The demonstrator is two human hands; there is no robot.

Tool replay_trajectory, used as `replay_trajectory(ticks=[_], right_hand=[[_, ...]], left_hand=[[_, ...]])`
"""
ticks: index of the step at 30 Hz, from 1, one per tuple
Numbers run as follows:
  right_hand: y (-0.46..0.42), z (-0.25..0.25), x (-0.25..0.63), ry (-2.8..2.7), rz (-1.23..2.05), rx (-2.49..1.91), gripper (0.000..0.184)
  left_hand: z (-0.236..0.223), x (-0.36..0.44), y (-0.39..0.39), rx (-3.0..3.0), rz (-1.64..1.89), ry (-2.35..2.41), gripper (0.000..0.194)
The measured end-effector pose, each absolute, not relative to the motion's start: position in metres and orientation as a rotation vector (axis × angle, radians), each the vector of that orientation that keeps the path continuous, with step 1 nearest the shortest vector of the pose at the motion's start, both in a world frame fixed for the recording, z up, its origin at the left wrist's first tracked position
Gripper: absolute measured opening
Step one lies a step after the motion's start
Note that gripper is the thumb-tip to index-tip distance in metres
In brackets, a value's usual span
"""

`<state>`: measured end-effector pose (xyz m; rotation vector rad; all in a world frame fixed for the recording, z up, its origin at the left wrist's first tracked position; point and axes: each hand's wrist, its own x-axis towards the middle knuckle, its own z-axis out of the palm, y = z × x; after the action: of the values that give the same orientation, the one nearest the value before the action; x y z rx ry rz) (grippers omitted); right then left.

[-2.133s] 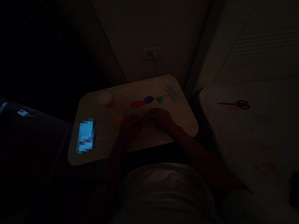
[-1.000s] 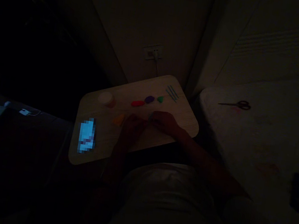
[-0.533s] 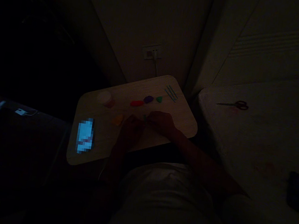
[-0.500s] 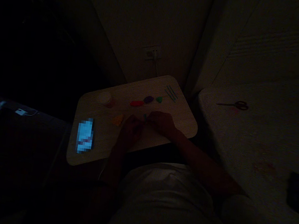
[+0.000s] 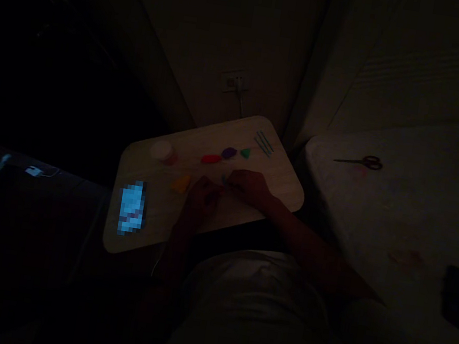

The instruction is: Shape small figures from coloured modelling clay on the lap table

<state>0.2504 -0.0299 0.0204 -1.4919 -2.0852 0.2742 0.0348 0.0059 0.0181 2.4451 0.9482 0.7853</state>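
The scene is very dark. Over the near side of a small light wooden table (image 5: 152, 224), my two hands meet, fingertips almost touching. My right hand (image 5: 249, 185) is closed on a small blue-green stick (image 5: 224, 179), of which only a short end shows. My left hand (image 5: 202, 195) is closed too, its fingers curled; what they pinch is too dark to make out. Left of it lies an orange lump (image 5: 180, 183) that looks like modelling clay. Beyond the hands sit a red elongated piece (image 5: 211, 159), a purple oval piece (image 5: 229, 153) and a green triangular piece (image 5: 245, 153).
Several thin blue-green sticks (image 5: 264, 143) lie at the table's far right. A pale round tub (image 5: 162, 151) stands far left, with a lit phone (image 5: 131, 208) nearer me. Scissors (image 5: 360, 161) rest on a pale surface at right. A wall socket (image 5: 234, 82) holds a plug.
Hands and table pieces hold nearly the same places. The blue-green stick end between my fingers looks slightly lower and less distinct. The whole view has shifted very slightly.
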Motion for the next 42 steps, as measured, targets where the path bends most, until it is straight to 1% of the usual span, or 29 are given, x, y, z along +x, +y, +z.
replay_trajectory(ticks=[4, 11, 15, 18, 22, 24, 27, 28, 32, 35, 42], right_hand=[[-0.032, 0.019, 0.252, -2.06, 0.301, -1.488, 0.016], [-0.032, 0.017, 0.265, -1.88, 0.394, -1.422, 0.014], [-0.034, 0.017, 0.264, -1.904, 0.43, -1.43, 0.013], [-0.036, 0.017, 0.261, -1.919, 0.452, -1.438, 0.013], [-0.036, 0.017, 0.26, -1.899, 0.474, -1.431, 0.013], [-0.036, 0.017, 0.261, -1.886, 0.499, -1.43, 0.013], [-0.036, 0.015, 0.262, -1.854, 0.526, -1.434, 0.013], [-0.036, 0.015, 0.262, -1.849, 0.529, -1.439, 0.013], [-0.037, 0.013, 0.262, -1.845, 0.521, -1.439, 0.014], [-0.036, 0.014, 0.262, -1.83, 0.515, -1.442, 0.014], [-0.035, 0.011, 0.263, -1.793, 0.502, -1.401, 0.014]], left_hand=[[0.019, 0.037, 0.004, 2.429, 0.778, 0.987, 0.011], [0.021, 0.038, 0.002, 2.423, 0.798, 0.999, 0.013], [0.018, 0.038, 0.004, 2.446, 0.872, 0.956, 0.009], [0.016, 0.038, 0.006, 2.397, 0.832, 0.891, 0.008], [0.017, 0.038, 0.005, 2.381, 0.824, 0.92, 0.008], [0.018, 0.038, 0.005, 2.402, 0.852, 0.964, 0.012], [0.018, 0.038, 0.006, 2.436, 0.887, 1.004, 0.029], [0.017, 0.038, 0.006, 2.445, 0.894, 1.013, 0.032], [0.011, 0.038, 0.011, 2.464, 0.902, 1.113, 0.023], [0.01, 0.038, 0.012, 2.467, 0.899, 1.166, 0.022], [0.018, 0.039, 0.006, 2.372, 0.879, 1.053, 0.021]])
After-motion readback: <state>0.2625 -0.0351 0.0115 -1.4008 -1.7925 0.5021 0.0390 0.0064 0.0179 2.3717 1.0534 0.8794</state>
